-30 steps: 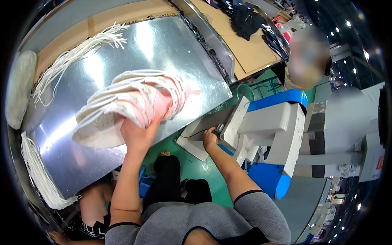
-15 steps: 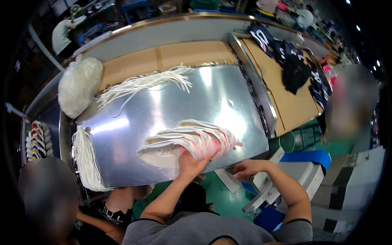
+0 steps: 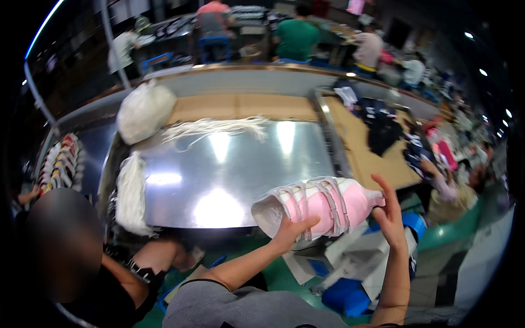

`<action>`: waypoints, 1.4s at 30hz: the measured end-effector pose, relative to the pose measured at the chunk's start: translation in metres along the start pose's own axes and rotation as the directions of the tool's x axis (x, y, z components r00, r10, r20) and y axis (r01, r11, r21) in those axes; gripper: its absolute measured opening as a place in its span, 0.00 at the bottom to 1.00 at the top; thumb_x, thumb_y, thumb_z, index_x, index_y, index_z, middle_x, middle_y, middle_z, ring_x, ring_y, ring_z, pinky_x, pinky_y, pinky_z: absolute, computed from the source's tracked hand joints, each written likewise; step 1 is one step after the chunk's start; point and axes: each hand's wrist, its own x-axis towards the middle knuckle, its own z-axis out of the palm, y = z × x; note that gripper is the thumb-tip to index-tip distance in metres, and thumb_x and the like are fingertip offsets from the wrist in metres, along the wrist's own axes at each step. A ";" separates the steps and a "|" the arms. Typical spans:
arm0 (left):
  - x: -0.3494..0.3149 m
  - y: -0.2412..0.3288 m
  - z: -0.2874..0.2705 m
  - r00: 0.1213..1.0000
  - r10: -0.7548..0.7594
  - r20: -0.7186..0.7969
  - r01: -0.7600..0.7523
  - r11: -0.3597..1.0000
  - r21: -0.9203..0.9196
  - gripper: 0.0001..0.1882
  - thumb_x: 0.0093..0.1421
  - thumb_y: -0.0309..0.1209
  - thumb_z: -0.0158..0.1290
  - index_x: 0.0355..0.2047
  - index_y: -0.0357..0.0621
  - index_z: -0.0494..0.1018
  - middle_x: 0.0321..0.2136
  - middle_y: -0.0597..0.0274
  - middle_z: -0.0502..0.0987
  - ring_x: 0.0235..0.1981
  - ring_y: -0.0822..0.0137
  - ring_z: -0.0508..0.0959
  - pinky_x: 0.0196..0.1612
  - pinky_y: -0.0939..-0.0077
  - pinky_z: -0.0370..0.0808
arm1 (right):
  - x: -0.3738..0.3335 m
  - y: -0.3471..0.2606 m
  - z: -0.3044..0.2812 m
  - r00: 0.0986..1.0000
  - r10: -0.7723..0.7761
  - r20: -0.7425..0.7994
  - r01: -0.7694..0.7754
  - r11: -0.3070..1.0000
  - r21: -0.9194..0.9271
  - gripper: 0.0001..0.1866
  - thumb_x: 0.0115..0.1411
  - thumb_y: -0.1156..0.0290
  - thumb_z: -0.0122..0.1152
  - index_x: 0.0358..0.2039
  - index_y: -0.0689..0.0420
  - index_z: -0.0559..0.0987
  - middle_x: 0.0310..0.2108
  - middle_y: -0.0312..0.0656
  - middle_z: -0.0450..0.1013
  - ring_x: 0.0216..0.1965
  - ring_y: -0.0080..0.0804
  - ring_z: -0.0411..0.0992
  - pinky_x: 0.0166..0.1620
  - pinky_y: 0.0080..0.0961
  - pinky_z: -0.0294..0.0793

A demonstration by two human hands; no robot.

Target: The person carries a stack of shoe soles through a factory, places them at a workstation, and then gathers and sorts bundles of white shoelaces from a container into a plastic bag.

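A nested stack of pink and white shoe uppers (image 3: 350, 205) is held above the near right edge of the shiny metal table (image 3: 191, 188). My left hand (image 3: 292, 232) grips it from below, the thumb lying across the pink side. Beside the pink right-hand end is my right hand (image 3: 390, 216), fingers apart and pointing up; its thumb is close to the tip, and whether they touch I cannot tell. A loose bunch of white laces (image 3: 219, 128) lies along the table's far side. Another thick bundle of white laces (image 3: 131, 191) hangs over the left edge.
A bulky whitish plastic bag (image 3: 145, 112) sits at the far left corner. To the right, dark fabric pieces (image 3: 385, 136) lie on a cardboard-lined table (image 3: 350, 131). Below the stack stands a white and blue machine (image 3: 339, 257). A co-worker sits close on my left (image 3: 117, 273).
The stack has moved right and off the tabletop in my left hand, turning its pink side up. My right hand has risen from below the table to the stack's right end and opened.
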 end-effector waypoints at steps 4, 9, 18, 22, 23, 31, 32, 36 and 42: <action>-0.083 -0.018 0.082 0.886 -0.165 0.432 0.274 0.940 -0.202 0.24 0.54 0.27 0.54 0.52 0.37 0.64 0.44 0.57 0.72 0.46 0.66 0.72 0.49 0.69 0.70 | -0.146 -0.081 -0.066 0.864 -0.275 -0.421 0.222 0.960 -0.173 0.48 0.54 0.33 0.44 0.64 0.56 0.50 0.62 0.48 0.53 0.63 0.40 0.51 0.62 0.38 0.48; -0.245 -0.044 0.204 0.605 -0.264 0.751 0.569 0.803 -0.176 0.16 0.55 0.25 0.53 0.45 0.37 0.69 0.40 0.58 0.74 0.43 0.65 0.74 0.46 0.66 0.72 | -0.337 -0.110 -0.084 0.745 -0.063 -0.664 0.038 0.998 -0.052 0.44 0.56 0.38 0.46 0.62 0.59 0.52 0.62 0.48 0.53 0.62 0.37 0.53 0.63 0.34 0.49; -0.445 -0.233 0.282 -0.370 -0.696 0.616 0.641 0.289 0.711 0.26 0.59 0.25 0.50 0.56 0.37 0.56 0.52 0.59 0.66 0.52 0.68 0.68 0.56 0.72 0.65 | -0.654 -0.089 -0.040 0.283 0.304 -0.910 -0.127 0.952 0.279 0.42 0.57 0.38 0.44 0.61 0.58 0.54 0.61 0.48 0.54 0.61 0.37 0.54 0.63 0.35 0.50; -0.447 -0.235 0.314 -0.597 -0.650 0.470 0.240 0.414 0.878 0.26 0.59 0.28 0.52 0.57 0.39 0.59 0.54 0.59 0.64 0.53 0.69 0.66 0.52 0.74 0.67 | -0.728 -0.072 -0.036 0.146 0.361 -0.921 -0.033 0.932 0.361 0.41 0.58 0.39 0.43 0.61 0.58 0.55 0.61 0.48 0.55 0.61 0.38 0.55 0.63 0.35 0.51; -0.452 -0.240 0.335 -0.646 -0.611 0.458 0.022 0.585 0.811 0.26 0.58 0.29 0.54 0.56 0.40 0.61 0.54 0.59 0.63 0.53 0.70 0.66 0.51 0.75 0.67 | -0.752 -0.073 -0.039 0.079 0.365 -0.928 -0.016 0.931 0.365 0.41 0.58 0.39 0.43 0.61 0.58 0.55 0.61 0.48 0.55 0.61 0.38 0.55 0.63 0.35 0.51; -0.495 -0.414 0.468 -0.615 -0.691 0.380 0.022 0.466 0.884 0.46 0.49 0.33 0.61 0.63 0.43 0.46 0.59 0.53 0.57 0.60 0.61 0.59 0.60 0.68 0.57 | -0.868 -0.022 -0.116 -0.131 0.386 -0.913 0.104 0.921 0.374 0.39 0.59 0.39 0.41 0.60 0.58 0.57 0.60 0.47 0.56 0.60 0.39 0.57 0.62 0.36 0.52; -0.500 -0.430 0.477 -0.572 -0.702 0.424 0.118 0.441 0.890 0.42 0.49 0.24 0.57 0.62 0.47 0.50 0.57 0.59 0.61 0.58 0.63 0.62 0.59 0.70 0.60 | -0.878 -0.016 -0.136 -0.140 0.380 -0.914 0.125 0.923 0.365 0.39 0.59 0.40 0.41 0.60 0.58 0.57 0.60 0.47 0.57 0.60 0.39 0.57 0.62 0.36 0.53; -0.527 -0.542 0.535 -0.617 -0.673 0.409 0.130 0.425 0.896 0.35 0.51 0.22 0.54 0.59 0.43 0.55 0.52 0.59 0.67 0.53 0.65 0.67 0.55 0.70 0.64 | -0.949 0.012 -0.228 -0.263 0.364 -0.894 0.186 0.928 0.323 0.38 0.60 0.40 0.40 0.60 0.58 0.58 0.60 0.47 0.57 0.60 0.39 0.57 0.62 0.37 0.53; -0.635 -0.657 0.654 -0.663 -0.645 0.379 0.077 0.445 0.892 0.33 0.52 0.20 0.51 0.59 0.42 0.55 0.50 0.59 0.68 0.51 0.65 0.69 0.54 0.71 0.66 | -1.086 0.005 -0.334 -0.574 0.355 -0.738 0.393 0.910 0.132 0.37 0.61 0.40 0.39 0.59 0.58 0.59 0.59 0.46 0.58 0.59 0.40 0.58 0.62 0.37 0.54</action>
